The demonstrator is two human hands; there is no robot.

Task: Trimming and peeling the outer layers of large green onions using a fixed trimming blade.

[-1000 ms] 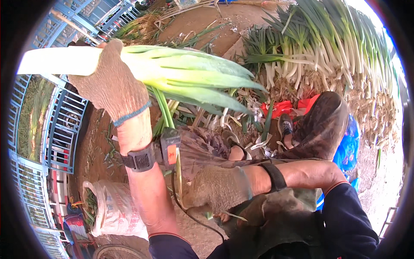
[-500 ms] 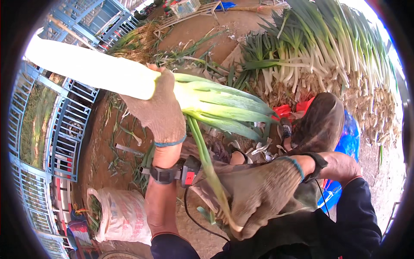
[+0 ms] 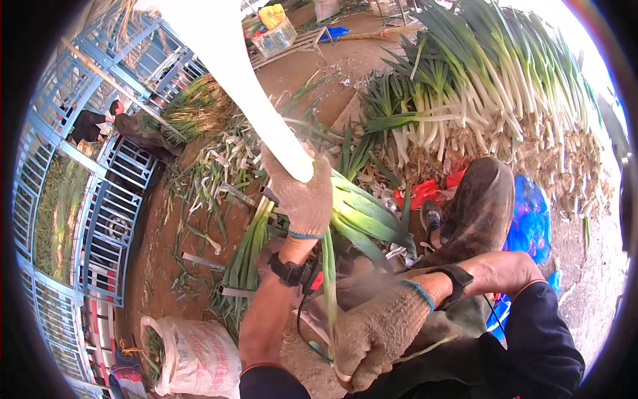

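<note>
In my left hand (image 3: 300, 196), gloved in a brown knit glove, is a thick leek (image 3: 256, 106). The fingers wrap round it where white turns to green. Its white shaft rises toward the top edge and is badly overexposed, and its green leaves (image 3: 362, 209) fan out on the hand's right. A long pale green leaf (image 3: 329, 279) hangs from below my left hand down to my right hand (image 3: 385, 329). My right hand, in a matching glove, is closed on the lower end of that leaf, low over my lap. A thin pale strip (image 3: 425, 347) lies beside it.
A big stack of leeks (image 3: 492, 86) stands at the right. Trimmed leaves (image 3: 212, 173) litter the brown ground. A white woven sack (image 3: 199, 356) sits at lower left. Blue metal fencing (image 3: 119, 226) runs along the left, with a person (image 3: 90, 126) near it.
The leek's white shaft has swung from pointing left to pointing up. My left hand has moved right and down with it. My right hand keeps hold of the leaf, slightly lower and left.
</note>
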